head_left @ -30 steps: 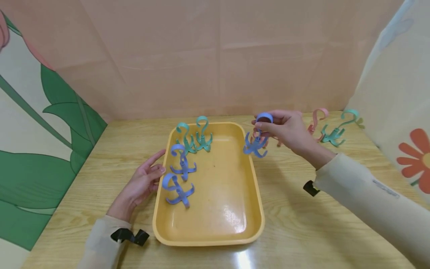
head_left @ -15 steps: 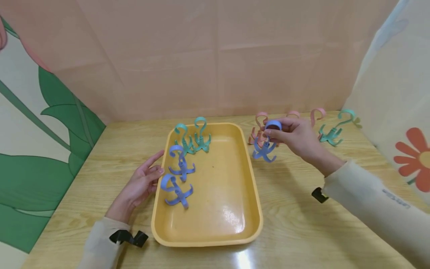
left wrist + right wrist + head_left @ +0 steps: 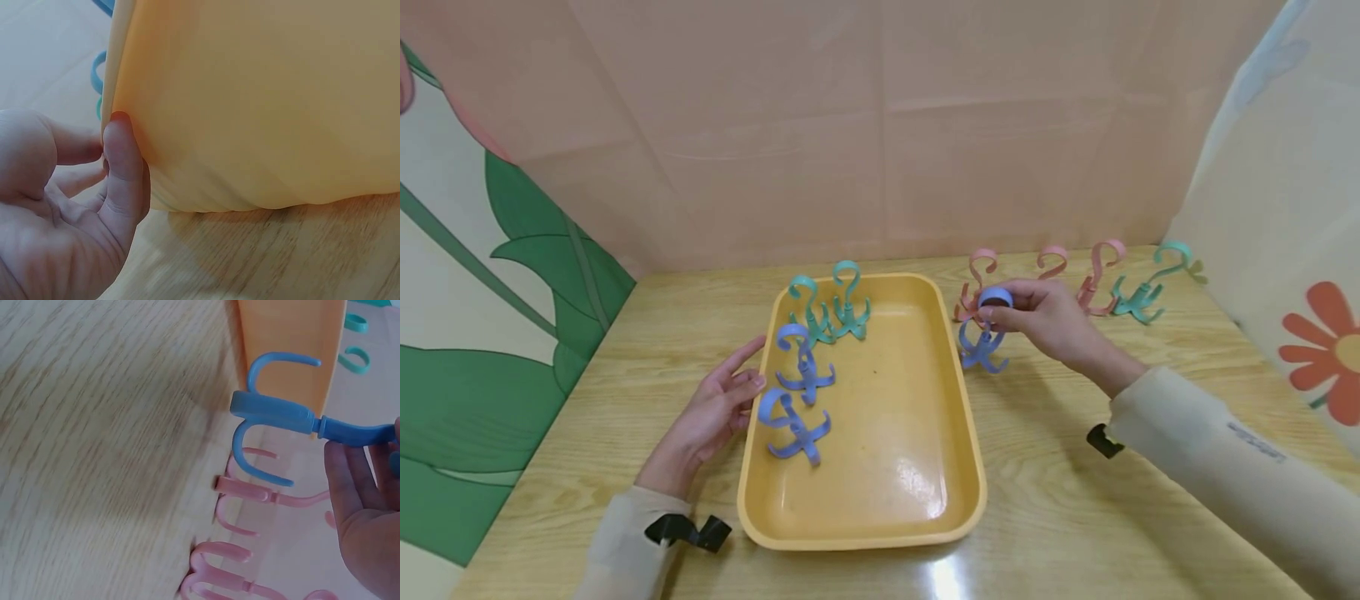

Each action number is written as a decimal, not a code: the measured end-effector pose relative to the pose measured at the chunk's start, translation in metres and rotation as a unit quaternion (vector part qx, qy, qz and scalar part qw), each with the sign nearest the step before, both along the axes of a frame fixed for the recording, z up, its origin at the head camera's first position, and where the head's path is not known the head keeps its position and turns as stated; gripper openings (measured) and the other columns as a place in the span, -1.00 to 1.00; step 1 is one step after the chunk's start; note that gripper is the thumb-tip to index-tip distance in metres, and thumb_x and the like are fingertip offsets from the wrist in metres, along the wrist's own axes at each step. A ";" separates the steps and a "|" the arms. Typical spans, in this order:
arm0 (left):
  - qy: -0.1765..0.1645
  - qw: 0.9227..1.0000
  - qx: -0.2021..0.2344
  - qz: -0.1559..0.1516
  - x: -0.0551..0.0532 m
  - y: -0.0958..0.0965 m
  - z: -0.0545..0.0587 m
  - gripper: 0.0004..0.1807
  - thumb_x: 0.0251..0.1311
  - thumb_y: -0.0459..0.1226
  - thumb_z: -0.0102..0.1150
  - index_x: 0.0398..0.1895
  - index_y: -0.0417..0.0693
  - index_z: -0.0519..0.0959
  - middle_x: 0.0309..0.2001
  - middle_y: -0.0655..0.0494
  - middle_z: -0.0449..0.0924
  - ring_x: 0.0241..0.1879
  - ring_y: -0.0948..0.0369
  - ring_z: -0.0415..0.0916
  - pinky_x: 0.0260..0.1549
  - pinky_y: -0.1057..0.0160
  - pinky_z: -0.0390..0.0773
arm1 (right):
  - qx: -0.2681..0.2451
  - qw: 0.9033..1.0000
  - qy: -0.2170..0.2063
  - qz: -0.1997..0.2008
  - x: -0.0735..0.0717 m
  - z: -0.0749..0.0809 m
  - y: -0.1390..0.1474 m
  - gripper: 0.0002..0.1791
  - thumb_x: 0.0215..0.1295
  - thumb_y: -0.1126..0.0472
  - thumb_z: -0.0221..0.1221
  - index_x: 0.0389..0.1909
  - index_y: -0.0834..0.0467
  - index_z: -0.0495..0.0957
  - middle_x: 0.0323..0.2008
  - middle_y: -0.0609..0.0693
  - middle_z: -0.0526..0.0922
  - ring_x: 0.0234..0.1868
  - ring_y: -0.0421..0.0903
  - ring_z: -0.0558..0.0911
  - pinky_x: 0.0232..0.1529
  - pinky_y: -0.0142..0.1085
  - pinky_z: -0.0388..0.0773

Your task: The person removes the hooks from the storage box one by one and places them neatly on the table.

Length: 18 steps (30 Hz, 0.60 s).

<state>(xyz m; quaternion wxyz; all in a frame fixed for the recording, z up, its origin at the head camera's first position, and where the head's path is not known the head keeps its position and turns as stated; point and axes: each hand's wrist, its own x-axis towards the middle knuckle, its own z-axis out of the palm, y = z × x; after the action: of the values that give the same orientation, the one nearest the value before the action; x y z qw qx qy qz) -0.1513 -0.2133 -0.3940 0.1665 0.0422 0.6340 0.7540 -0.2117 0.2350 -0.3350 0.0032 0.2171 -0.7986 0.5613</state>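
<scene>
My right hand pinches the upper curved part of a blue multi-prong hanger hook, whose prongs point downward just outside the tray's right rim. In the right wrist view this blue hook is above the wood, apart from the pink hooks. On the left, my left hand holds the rim of a yellow tray; the left wrist view has the tray edge between thumb and fingers. Inside the tray's left side are two blue hooks and two green hooks.
Right of the tray, along the back of the wooden table, stand three pink hooks, one partly hidden by my right hand. A green hook stands at their far right. A pinkish backdrop rises behind.
The blue hook in my right hand has moved right from over the tray's right rim, then slightly left and lower. More of the pink hooks shows. My left hand has stayed at the rim.
</scene>
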 end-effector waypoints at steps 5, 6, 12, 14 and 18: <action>0.000 1.000 -0.001 0.002 0.000 0.000 0.000 -0.27 0.50 -0.37 0.00 0.63 0.05 -0.02 -0.27 0.11 0.47 -0.40 0.28 0.57 -0.49 0.32 0.65 | -0.003 1.000 -0.016 0.015 -0.005 -0.006 0.002 -0.72 0.37 0.34 0.27 0.00 0.45 0.61 -0.22 0.21 0.75 -0.22 -0.08 0.74 -0.21 -0.23 0.71; -0.001 1.000 -0.002 0.002 0.000 0.000 0.000 -0.27 0.50 -0.37 0.00 0.63 0.06 -0.02 -0.27 0.12 0.47 -0.40 0.28 0.56 -0.50 0.33 0.64 | -0.006 1.000 -0.023 0.017 -0.005 -0.008 0.002 -0.71 0.37 0.34 0.26 0.01 0.45 0.60 -0.20 0.22 0.74 -0.19 -0.07 0.75 -0.19 -0.23 0.71; -0.004 1.000 -0.002 0.003 -0.001 0.000 -0.001 -0.27 0.50 -0.35 0.01 0.63 0.07 -0.01 -0.27 0.10 0.46 -0.41 0.28 0.56 -0.50 0.34 0.63 | -0.023 0.998 -0.059 0.016 -0.007 -0.016 0.003 -0.67 0.37 0.32 0.27 0.03 0.47 0.57 -0.12 0.25 0.72 -0.11 -0.04 0.74 -0.10 -0.22 0.69; -0.004 1.000 -0.003 0.003 -0.001 0.000 -0.001 -0.28 0.50 -0.35 0.01 0.63 0.08 -0.01 -0.26 0.10 0.46 -0.41 0.28 0.56 -0.49 0.34 0.64 | -0.017 0.998 -0.063 0.015 -0.008 -0.017 0.003 -0.67 0.37 0.30 0.28 0.04 0.44 0.57 -0.11 0.25 0.72 -0.11 -0.06 0.74 -0.09 -0.23 0.69; -0.002 1.000 -0.007 0.001 -0.001 0.000 -0.001 -0.28 0.51 -0.35 0.00 0.63 0.08 -0.01 -0.26 0.10 0.48 -0.39 0.27 0.57 -0.47 0.32 0.65 | -0.007 0.998 -0.066 0.018 -0.009 -0.019 0.004 -0.65 0.38 0.27 0.28 0.06 0.43 0.57 -0.09 0.32 0.69 -0.09 -0.02 0.73 -0.09 -0.25 0.69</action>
<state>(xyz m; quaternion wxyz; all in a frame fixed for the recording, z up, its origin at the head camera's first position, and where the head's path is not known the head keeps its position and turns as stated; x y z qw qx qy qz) -0.1527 -0.2138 -0.3955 0.1680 0.0388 0.6389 0.7497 -0.2207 0.2385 -0.3535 -0.0586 0.1940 -0.7889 0.5801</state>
